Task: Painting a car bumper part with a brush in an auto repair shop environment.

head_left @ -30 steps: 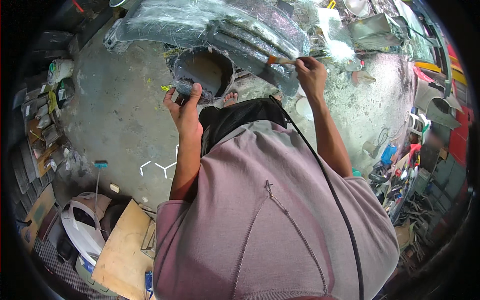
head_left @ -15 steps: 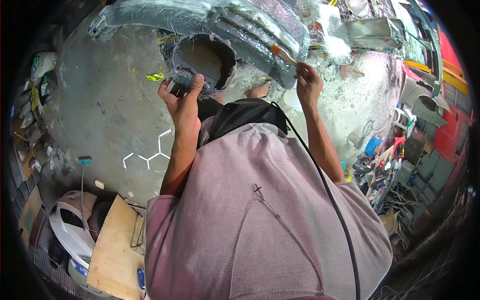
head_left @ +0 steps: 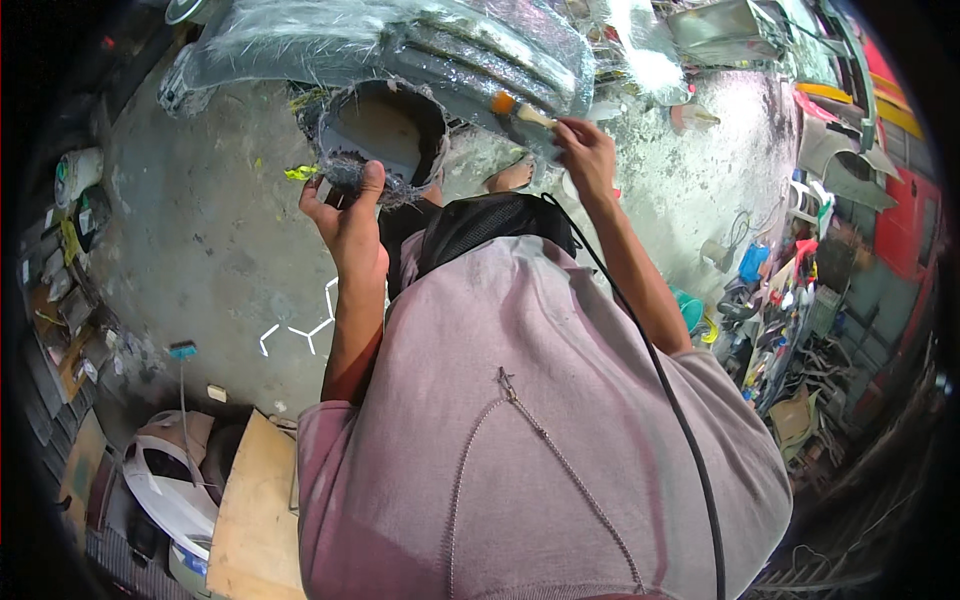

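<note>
My left hand [head_left: 352,225] grips the near rim of a round tub [head_left: 443,150] crusted with fibres, thumb on top, other fingers partly hidden beneath. A murky brownish liquid [head_left: 372,130] lies inside it. My right hand [head_left: 588,158] is closed on the pale handle of a paintbrush [head_left: 537,117]. The brush's orange bristles point left, over the near edge of a long, dark, ridged moulded panel [head_left: 480,62]; I cannot tell whether they touch it. The panel looks wet and shiny, with whitish fibre strands [head_left: 300,50] across its left part.
Beyond the panel's right end lie a white fibrous piece [head_left: 645,55] and a metallic box-like form [head_left: 725,38]. Assorted clutter lines the right wall, near a teal bucket [head_left: 686,308]. At lower left are a wooden board [head_left: 255,510], a white curved part [head_left: 165,490] and a blue broom [head_left: 183,350].
My right hand has drawn the paintbrush left across the panel toward the tub. My left hand keeps its hold on the tub's rim. The whole view has shifted slightly.
</note>
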Demonstrator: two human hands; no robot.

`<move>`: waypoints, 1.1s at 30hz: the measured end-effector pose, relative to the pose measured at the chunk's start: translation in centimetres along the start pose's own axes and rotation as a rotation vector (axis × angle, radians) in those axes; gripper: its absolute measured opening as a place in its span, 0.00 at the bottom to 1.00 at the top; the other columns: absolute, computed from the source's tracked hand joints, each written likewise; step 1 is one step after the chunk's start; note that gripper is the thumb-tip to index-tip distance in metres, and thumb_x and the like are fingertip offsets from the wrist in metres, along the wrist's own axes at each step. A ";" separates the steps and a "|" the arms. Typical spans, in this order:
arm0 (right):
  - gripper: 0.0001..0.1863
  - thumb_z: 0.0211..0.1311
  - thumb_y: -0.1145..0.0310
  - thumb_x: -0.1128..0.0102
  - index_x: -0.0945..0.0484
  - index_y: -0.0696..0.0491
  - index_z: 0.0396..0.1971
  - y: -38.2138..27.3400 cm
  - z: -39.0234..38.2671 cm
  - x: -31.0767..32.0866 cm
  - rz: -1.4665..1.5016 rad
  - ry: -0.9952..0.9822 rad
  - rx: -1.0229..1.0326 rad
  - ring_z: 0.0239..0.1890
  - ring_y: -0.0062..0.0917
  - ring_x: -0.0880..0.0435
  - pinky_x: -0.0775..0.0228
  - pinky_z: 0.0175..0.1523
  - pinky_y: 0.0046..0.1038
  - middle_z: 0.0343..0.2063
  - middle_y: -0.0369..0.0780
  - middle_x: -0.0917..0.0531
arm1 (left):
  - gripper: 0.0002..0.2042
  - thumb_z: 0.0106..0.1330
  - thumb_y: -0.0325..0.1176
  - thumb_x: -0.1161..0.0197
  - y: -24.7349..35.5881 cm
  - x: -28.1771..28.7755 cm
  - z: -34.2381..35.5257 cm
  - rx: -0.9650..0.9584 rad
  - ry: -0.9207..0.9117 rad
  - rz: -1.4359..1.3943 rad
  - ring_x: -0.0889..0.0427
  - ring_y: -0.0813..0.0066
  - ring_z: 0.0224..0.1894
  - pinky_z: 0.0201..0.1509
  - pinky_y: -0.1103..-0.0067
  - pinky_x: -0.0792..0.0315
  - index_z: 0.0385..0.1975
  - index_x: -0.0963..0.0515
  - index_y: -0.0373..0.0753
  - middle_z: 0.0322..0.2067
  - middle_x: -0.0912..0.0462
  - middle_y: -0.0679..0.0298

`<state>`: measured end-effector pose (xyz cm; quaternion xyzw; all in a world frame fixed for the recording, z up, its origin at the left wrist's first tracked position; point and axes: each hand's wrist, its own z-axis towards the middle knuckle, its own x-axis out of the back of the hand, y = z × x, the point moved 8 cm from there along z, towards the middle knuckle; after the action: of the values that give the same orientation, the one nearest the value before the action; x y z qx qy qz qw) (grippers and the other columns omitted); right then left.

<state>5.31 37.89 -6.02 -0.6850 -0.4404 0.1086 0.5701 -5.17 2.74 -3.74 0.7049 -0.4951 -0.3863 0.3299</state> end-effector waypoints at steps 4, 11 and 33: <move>0.11 0.65 0.70 0.39 0.18 0.61 0.41 -1.3 -2.0 4.7 0.005 0.042 0.036 0.25 0.16 0.20 0.27 0.29 0.18 0.27 0.38 0.15 | 0.40 0.56 0.29 0.26 0.6 -0.3 -0.7 0.010 0.011 0.000 0.27 0.65 0.53 0.54 0.73 0.30 0.61 0.49 0.35 0.54 0.29 0.51; 0.11 0.64 0.70 0.38 0.18 0.57 0.45 -6.6 -0.4 -7.5 0.166 -0.199 0.137 0.31 0.20 0.16 0.24 0.36 0.22 0.30 0.40 0.14 | 0.42 0.56 0.30 0.25 0.4 -0.7 -0.3 -0.010 -0.013 0.007 0.28 0.63 0.55 0.54 0.70 0.30 0.64 0.50 0.35 0.55 0.30 0.50; 0.10 0.66 0.72 0.40 0.18 0.59 0.44 4.8 1.9 11.7 0.015 0.184 0.052 0.27 0.16 0.19 0.27 0.32 0.19 0.30 0.38 0.14 | 0.38 0.57 0.27 0.27 0.7 0.4 0.8 0.045 -0.017 0.063 0.27 0.64 0.53 0.56 0.70 0.28 0.60 0.49 0.35 0.53 0.30 0.53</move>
<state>13.28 47.88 -6.70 -0.6803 -0.3778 0.0609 0.6251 -6.08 2.11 -3.62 0.6928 -0.5283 -0.3707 0.3218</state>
